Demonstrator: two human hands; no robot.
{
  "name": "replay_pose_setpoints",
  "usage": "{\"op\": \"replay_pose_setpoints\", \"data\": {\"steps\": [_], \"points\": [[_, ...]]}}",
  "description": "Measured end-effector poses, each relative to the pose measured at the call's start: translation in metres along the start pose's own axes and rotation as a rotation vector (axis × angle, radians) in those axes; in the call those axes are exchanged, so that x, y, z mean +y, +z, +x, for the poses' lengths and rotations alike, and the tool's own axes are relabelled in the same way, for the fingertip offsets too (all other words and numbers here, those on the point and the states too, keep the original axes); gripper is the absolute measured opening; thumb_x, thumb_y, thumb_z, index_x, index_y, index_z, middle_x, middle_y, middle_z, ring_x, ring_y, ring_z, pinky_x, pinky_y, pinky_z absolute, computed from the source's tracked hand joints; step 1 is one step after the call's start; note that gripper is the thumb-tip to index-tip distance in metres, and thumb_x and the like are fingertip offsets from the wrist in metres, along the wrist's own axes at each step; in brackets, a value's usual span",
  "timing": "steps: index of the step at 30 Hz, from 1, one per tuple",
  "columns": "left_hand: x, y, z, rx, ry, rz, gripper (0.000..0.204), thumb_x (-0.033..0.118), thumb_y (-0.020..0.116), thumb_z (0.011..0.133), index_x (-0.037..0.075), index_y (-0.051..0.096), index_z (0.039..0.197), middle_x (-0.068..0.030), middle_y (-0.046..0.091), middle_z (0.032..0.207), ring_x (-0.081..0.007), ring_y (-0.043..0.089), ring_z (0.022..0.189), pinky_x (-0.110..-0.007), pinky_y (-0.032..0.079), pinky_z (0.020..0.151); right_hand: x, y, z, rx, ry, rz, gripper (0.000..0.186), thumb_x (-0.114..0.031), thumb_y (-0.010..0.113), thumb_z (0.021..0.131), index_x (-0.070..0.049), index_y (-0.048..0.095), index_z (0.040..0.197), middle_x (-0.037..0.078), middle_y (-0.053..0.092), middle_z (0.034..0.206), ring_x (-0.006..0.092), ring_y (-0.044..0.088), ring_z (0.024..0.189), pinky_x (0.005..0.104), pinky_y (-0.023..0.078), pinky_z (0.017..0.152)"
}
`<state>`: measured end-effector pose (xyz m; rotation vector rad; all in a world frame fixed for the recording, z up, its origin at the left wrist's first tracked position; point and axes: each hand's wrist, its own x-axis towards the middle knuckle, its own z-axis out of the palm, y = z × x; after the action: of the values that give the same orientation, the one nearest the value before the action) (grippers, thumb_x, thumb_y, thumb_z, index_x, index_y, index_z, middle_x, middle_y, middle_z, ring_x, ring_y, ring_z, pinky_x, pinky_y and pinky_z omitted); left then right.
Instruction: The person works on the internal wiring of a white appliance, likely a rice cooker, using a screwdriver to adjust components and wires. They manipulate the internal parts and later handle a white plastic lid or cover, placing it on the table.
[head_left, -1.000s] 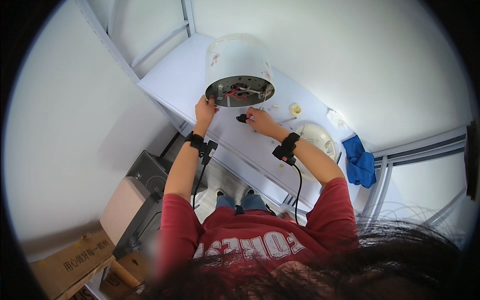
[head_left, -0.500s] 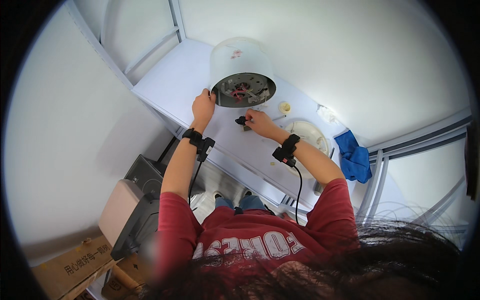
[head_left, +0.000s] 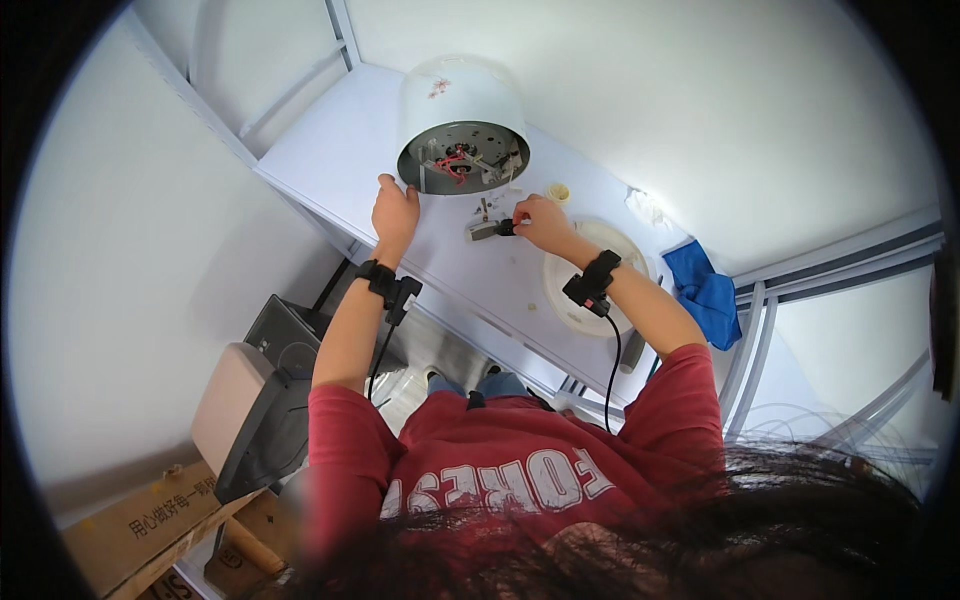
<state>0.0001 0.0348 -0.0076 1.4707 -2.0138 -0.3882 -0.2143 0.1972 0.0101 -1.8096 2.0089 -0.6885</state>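
A white cylindrical appliance body with pink flowers (head_left: 455,90) lies on its side on the white table, its open end showing a dark metal plate with red wires. My left hand (head_left: 395,215) is closed by the lower-left rim; what, if anything, it holds is unclear. My right hand (head_left: 540,225) pinches a small black part (head_left: 508,227), below and right of the opening. Left of that part lies a grey metal piece (head_left: 480,230). A round cream lid or tray (head_left: 565,315) is partly under my right wrist, with a small yellow cup (head_left: 558,191) above it.
Blue cloth (head_left: 708,308) and white crumpled material (head_left: 645,208) are at the table's right. A grey tool handle (head_left: 632,350) lies near the front right. Metal frames border the table. A pink-and-black appliance (head_left: 225,405) and cardboard boxes (head_left: 130,530) are at the lower left.
My right hand has moved rightward and a little up with the black part. My left hand has shifted leftward and up. The cylinder appears higher and further left in view.
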Motion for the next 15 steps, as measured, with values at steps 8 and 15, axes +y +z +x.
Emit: {"op": "replay_pose_setpoints", "data": {"steps": [8,15], "points": [[0.044,0.007,-0.079,-0.44,0.478,-0.353,0.015,0.018,0.063,0.081,0.005,0.06,0.089,-0.0102,0.061,0.089,-0.0309,0.061,0.082,-0.041,0.049,0.067,0.003,0.001,-0.041,-0.108,-0.009,-0.023,0.013,-0.009,0.062,0.075,-0.003,0.058,0.085,0.015,0.061,0.08,0.0331,0.059,0.08,0.0407,0.047,0.07],[0.083,0.037,-0.125,-0.639,0.619,-0.412,0.023,0.012,0.062,0.08,0.006,0.062,0.102,-0.0091,0.06,0.091,-0.0258,0.06,0.076,-0.036,0.05,0.068,0.02,-0.002,-0.058,-0.034,-0.044,-0.134,0.006,-0.007,0.059,0.076,-0.004,0.056,0.08,0.015,0.061,0.079,0.0352,0.058,0.082,0.0447,0.046,0.07]]}}
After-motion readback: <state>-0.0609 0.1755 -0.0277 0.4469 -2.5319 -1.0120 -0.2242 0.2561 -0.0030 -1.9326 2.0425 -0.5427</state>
